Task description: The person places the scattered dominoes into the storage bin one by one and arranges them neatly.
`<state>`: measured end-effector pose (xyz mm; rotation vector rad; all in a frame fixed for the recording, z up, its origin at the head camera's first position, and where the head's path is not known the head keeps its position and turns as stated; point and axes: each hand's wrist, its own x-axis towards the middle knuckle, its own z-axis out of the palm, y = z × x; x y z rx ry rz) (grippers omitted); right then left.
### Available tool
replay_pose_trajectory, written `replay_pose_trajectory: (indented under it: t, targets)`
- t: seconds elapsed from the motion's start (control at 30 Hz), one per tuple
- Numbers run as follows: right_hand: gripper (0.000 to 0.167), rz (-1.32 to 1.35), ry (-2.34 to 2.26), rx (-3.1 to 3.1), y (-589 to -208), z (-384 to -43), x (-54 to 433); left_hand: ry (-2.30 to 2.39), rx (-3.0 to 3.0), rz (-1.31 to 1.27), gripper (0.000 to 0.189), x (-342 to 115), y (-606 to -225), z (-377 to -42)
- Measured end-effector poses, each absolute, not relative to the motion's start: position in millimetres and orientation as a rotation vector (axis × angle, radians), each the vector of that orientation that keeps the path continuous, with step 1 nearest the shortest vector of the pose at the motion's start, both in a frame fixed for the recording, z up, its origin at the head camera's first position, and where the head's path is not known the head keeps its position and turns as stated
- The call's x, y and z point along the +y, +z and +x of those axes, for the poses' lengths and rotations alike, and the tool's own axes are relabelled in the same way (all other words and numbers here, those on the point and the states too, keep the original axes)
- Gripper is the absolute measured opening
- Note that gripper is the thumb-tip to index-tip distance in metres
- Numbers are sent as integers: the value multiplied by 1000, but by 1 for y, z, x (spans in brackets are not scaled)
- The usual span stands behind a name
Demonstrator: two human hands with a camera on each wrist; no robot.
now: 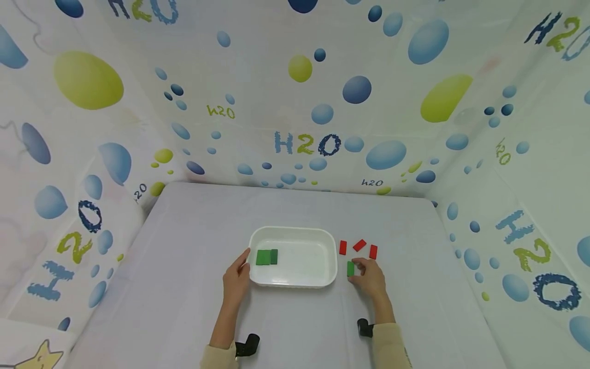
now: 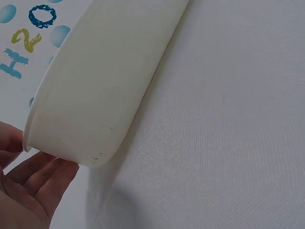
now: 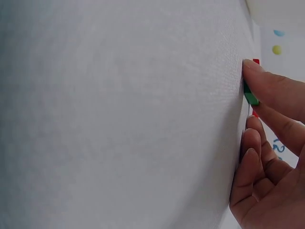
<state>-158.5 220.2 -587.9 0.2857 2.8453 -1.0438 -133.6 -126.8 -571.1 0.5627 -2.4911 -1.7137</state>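
A white rectangular tray [image 1: 304, 266] sits on the table. My left hand [image 1: 236, 281] holds its left end; the left wrist view shows the thumb at the rim and the fingers [image 2: 55, 183] against the tray's outer wall. Inside the tray, green blocks [image 1: 263, 257] lie side by side near the left end. Right of the tray, my right hand [image 1: 372, 279] pinches a small green block [image 1: 350, 269] between thumb and forefinger, down at the table surface. In the right wrist view the thumb partly covers this block [image 3: 251, 98].
Three red blocks lie just beyond the right hand: one by the tray [image 1: 343, 247], a slanted one [image 1: 359, 245] and a right-hand one [image 1: 373, 251]. A white cloth [image 1: 184, 230] covers the table. Printed curtains [image 1: 258, 118] stand behind and at both sides.
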Motion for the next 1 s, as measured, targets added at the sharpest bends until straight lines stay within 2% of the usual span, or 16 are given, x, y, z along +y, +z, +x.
replay_pose_trajectory:
  t: [1.0]
  targets:
    - [45, 390, -1290, 2742, -590, -154, 230, -1739, -2516, 551, 44, -127, -574, -131]
